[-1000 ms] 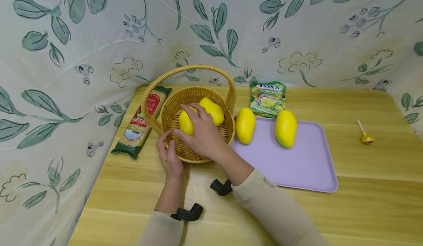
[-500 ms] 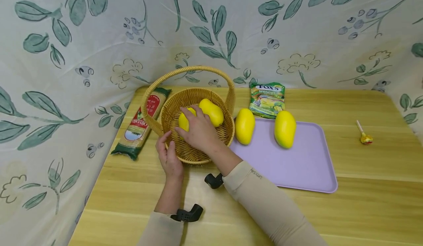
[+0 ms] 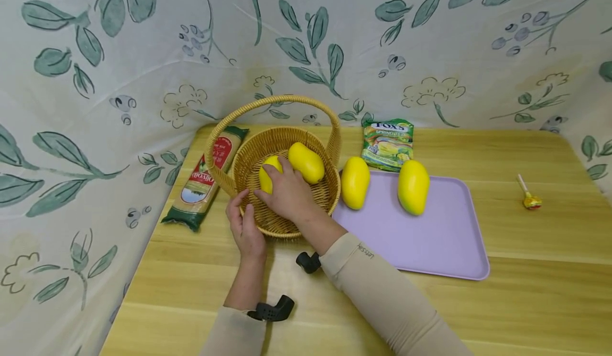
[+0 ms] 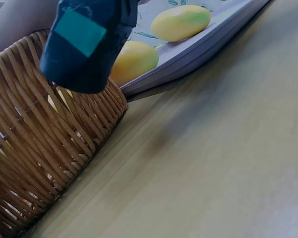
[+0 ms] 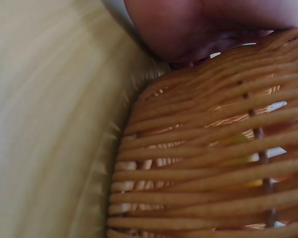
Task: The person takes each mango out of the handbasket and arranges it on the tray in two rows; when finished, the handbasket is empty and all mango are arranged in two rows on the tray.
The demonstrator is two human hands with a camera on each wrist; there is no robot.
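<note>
A round wicker basket (image 3: 287,223) with a tall arched handle stands at the table's middle left. Inside it lie two yellow mangoes, a left mango (image 3: 268,180) and a right mango (image 3: 306,162). My right hand (image 3: 289,191) reaches over the front rim and holds the left mango between thumb and fingers; its fingertips are partly hidden. My left hand (image 3: 246,231) holds the basket's front left side from outside, one fingertip at the rim. In both wrist views the woven wall (image 4: 44,129) fills much of the picture.
Right of the basket, a purple tray (image 3: 430,244) bears two more mangoes, one (image 3: 355,183) by its left edge and another (image 3: 413,186) farther right. A green candy bag (image 3: 387,143) lies behind. A pasta packet (image 3: 201,180) lies left, a lollipop (image 3: 529,199) far right.
My right hand and forearm have shifted slightly left and toward me, and the fingers have drawn back over the left mango. The left hand and the basket stay in place.
</note>
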